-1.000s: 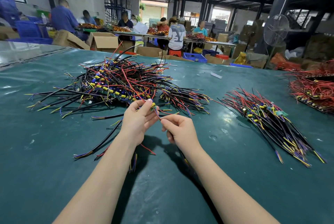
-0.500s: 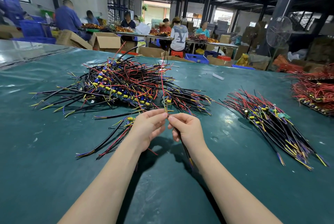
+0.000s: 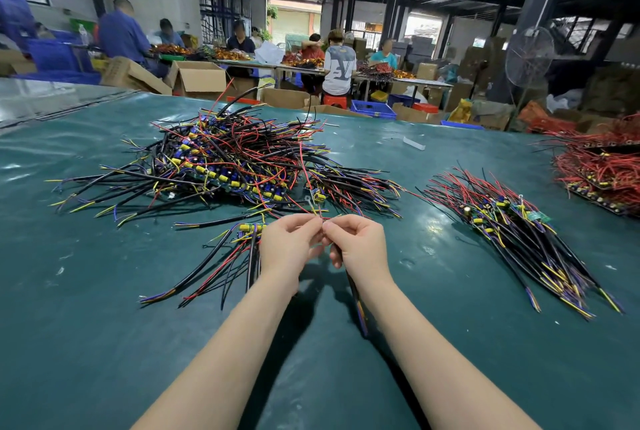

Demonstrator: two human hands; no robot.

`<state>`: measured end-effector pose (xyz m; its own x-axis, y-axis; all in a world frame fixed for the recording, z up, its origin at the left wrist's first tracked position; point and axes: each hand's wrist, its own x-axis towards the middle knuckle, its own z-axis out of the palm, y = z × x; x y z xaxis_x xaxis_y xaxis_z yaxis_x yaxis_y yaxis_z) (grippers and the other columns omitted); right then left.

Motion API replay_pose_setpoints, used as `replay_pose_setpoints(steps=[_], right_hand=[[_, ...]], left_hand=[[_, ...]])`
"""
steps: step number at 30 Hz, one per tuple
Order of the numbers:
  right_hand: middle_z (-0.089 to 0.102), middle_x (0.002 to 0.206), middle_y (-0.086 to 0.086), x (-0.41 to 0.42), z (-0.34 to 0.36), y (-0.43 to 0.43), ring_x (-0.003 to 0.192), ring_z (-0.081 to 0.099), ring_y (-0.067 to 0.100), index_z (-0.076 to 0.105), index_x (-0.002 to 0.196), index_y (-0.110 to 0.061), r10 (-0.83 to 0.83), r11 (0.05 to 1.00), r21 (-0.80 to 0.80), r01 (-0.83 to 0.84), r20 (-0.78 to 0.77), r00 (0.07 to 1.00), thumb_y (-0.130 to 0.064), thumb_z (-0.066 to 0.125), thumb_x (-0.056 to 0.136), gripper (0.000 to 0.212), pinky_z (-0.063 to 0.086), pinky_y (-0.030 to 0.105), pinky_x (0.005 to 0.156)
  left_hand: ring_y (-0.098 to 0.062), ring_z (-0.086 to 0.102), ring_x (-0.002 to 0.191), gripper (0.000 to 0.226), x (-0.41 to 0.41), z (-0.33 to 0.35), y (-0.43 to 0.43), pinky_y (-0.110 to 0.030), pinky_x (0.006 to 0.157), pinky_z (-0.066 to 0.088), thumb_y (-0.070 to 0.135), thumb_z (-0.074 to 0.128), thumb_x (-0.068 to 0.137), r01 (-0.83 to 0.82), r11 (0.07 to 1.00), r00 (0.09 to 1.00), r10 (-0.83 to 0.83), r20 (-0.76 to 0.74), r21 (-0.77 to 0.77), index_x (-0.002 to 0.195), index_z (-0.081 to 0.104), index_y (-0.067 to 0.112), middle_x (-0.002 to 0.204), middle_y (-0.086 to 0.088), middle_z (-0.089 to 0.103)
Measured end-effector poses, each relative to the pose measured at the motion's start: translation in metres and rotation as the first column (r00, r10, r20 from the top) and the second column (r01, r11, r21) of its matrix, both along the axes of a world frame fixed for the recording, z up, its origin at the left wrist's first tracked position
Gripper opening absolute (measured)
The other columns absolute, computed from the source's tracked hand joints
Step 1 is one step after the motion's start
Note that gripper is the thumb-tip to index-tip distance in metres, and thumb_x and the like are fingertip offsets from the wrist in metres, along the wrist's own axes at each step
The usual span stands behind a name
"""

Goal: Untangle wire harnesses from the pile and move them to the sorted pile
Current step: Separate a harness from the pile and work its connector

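Left hand (image 3: 291, 246) and right hand (image 3: 360, 249) meet fingertip to fingertip at the near edge of the pile (image 3: 225, 166), both pinching the thin leads of one harness (image 3: 317, 201). Its small board with a yellow part stands just beyond the fingers. The right hand's curled fingers also enclose a black cable (image 3: 356, 298), which trails nearward beneath the wrist. A long red lead rises from the pinch toward the pile; whether it belongs to this harness or is merely crossed over it cannot be told from this view. The sorted pile (image 3: 512, 232) lies well apart to the right on the table (image 3: 104, 343), and a small loose bunch (image 3: 239, 249) lies just left of the left hand. Assessment: the harness is light and limp, its leads springy and prone to snag on neighbours, and its joints at the board are probably delicate. It is best held at the board or the stout black cable, drawing the fine leads out gently rather than tugging.
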<state>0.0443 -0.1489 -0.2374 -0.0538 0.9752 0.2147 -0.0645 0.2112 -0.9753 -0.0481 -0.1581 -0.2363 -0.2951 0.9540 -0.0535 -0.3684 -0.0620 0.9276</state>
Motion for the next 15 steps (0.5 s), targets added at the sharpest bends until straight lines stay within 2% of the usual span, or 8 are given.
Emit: replay_pose_setpoints(steps=[2, 4, 7, 11, 13, 15], right_hand=[[0.054, 0.049, 0.003, 0.002, 0.002, 0.001, 0.030, 0.041, 0.004, 0.058, 0.067, -0.005, 0.024, 0.999, -0.047, -0.024, 0.001, 1.000, 0.004, 0.056, 0.085, 0.021, 0.030, 0.014, 0.032], [0.053, 0.045, 0.000, 0.003, 0.004, 0.000, 0.030, 0.041, 0.003, 0.058, 0.067, -0.006, 0.078, 0.985, -0.151, -0.082, -0.030, 0.996, 0.003, 0.055, 0.087, 0.021, 0.028, 0.012, 0.032], [0.051, 0.039, -0.005, 0.001, 0.004, -0.001, 0.030, 0.039, 0.002, 0.056, 0.069, -0.007, 0.165, 0.942, -0.286, -0.178, -0.067, 0.984, -0.002, 0.056, 0.088, 0.020, 0.027, 0.010, 0.032], [0.044, 0.040, -0.006, 0.001, 0.005, -0.001, 0.030, 0.034, 0.001, 0.055, 0.067, -0.010, 0.277, 0.878, -0.386, -0.284, -0.075, 0.958, -0.012, 0.053, 0.092, 0.025, 0.023, 0.010, 0.030], [0.041, 0.039, -0.006, 0.000, 0.005, -0.002, 0.029, 0.032, 0.001, 0.053, 0.068, -0.009, 0.312, 0.861, -0.409, -0.304, -0.048, 0.949, -0.013, 0.052, 0.093, 0.026, 0.022, 0.009, 0.030], [0.039, 0.040, -0.005, -0.001, 0.004, -0.003, 0.029, 0.030, 0.002, 0.052, 0.067, -0.008, 0.310, 0.864, -0.413, -0.287, -0.013, 0.951, -0.012, 0.052, 0.092, 0.025, 0.021, 0.009, 0.030]], left_hand=[[-0.007, 0.063, 0.058, 0.014, -0.002, -0.001, 0.000, -0.015, 0.050, 0.051, 0.005, 0.065, 0.083, -0.042, 0.998, 0.985, 0.049, -0.163, 0.047, 0.072, 0.066, 0.013, 0.065, -0.002, 0.065], [-0.011, 0.062, 0.065, 0.013, -0.005, 0.000, -0.001, -0.013, 0.048, 0.048, 0.009, 0.068, 0.081, -0.059, 0.996, 0.971, 0.072, -0.230, 0.063, 0.070, 0.067, 0.016, 0.066, -0.001, 0.065], [-0.008, 0.062, 0.065, 0.014, -0.011, 0.003, -0.001, -0.015, 0.050, 0.047, 0.010, 0.068, 0.081, -0.050, 0.999, 0.989, 0.048, -0.143, -0.010, 0.070, 0.064, 0.016, 0.064, 0.002, 0.065], [0.000, 0.058, 0.047, 0.015, -0.019, 0.008, 0.000, -0.010, 0.045, 0.046, 0.014, 0.063, 0.085, 0.087, 0.987, 0.996, -0.083, 0.036, -0.137, 0.071, 0.060, 0.016, 0.047, 0.010, 0.061], [0.000, 0.054, 0.043, 0.017, -0.022, 0.010, 0.000, -0.010, 0.043, 0.045, 0.014, 0.059, 0.088, 0.155, 0.974, 0.988, -0.151, 0.038, -0.163, 0.072, 0.062, 0.015, 0.044, 0.011, 0.057], [-0.001, 0.056, 0.044, 0.020, -0.024, 0.011, 0.001, -0.013, 0.046, 0.049, 0.010, 0.054, 0.091, 0.189, 0.974, 0.981, -0.194, -0.028, -0.128, 0.074, 0.064, 0.013, 0.047, 0.009, 0.059]])
